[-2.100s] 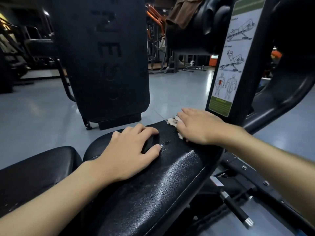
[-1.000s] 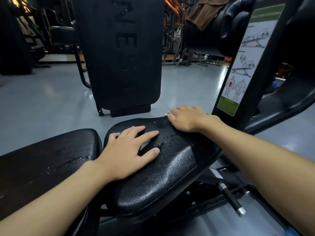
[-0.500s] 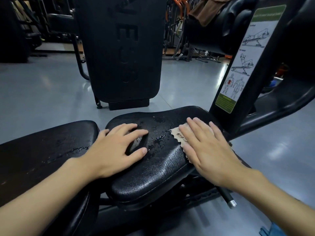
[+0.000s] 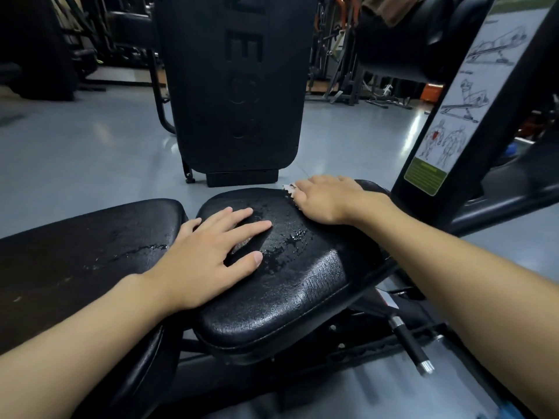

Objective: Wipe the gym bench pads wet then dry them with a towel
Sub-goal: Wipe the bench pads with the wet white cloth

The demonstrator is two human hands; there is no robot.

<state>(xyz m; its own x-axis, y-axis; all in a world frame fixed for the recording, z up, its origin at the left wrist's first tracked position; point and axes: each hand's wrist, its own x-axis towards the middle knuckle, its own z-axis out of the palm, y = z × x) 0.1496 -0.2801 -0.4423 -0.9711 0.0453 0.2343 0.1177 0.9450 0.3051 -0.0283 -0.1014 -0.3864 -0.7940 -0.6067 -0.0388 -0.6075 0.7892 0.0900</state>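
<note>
Black textured vinyl seat pad point(image 4: 287, 282), wet: right hand point(image 4: 328, 202) pressed a pale cloth point(image 4: 289, 191) at its far edge, fingers flat; left hand point(image 4: 208, 258) braced, fingers spread. Overlapping strokes advisable.

Seat pad point(image 4: 287, 297) black, pebbled grain, glossy wet blotches. Long pad point(image 4: 75, 252) beside it black too, pale scuffs. Cloth point(image 4: 289, 190) whitish, dark marks, zigzag edge. Floor point(image 4: 75, 146) plain grey. Placard point(image 4: 472, 95) white, black line drawings, one red patch, green panel at bottom. Towel point(image 4: 390, 7) brown. Far frame point(image 4: 341, 1) orange.
</note>
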